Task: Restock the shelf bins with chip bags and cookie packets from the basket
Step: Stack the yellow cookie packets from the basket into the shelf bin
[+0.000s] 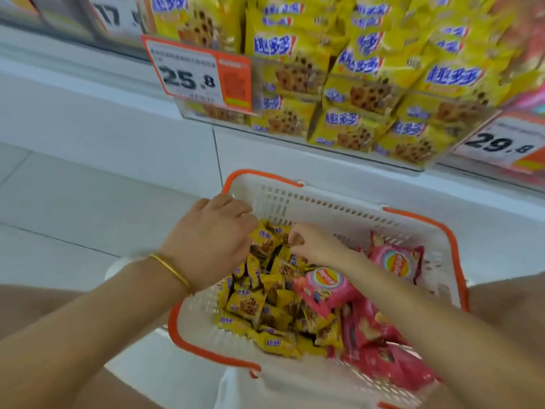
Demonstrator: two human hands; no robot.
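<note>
A white basket point(318, 208) with orange rim sits on the floor below me. Its left half holds several small yellow cookie packets point(265, 302); pink chip bags point(327, 286) lie in its right half. My left hand point(212, 240), with a gold bangle on the wrist, reaches into the far left of the basket, fingers curled down onto the cookie packets. My right hand point(312, 245) is beside it with fingers curled among the same packets. Above, a clear shelf bin point(330, 143) is piled with matching yellow cookie packets point(362, 93).
An orange price tag reading 25.8 point(197, 75) hangs on the bin's left front, another reading 29.8 point(501, 143) at the right. Pink packages point(530, 95) fill the neighbouring bin. White shelf base and pale tiled floor point(73, 202) lie left of the basket.
</note>
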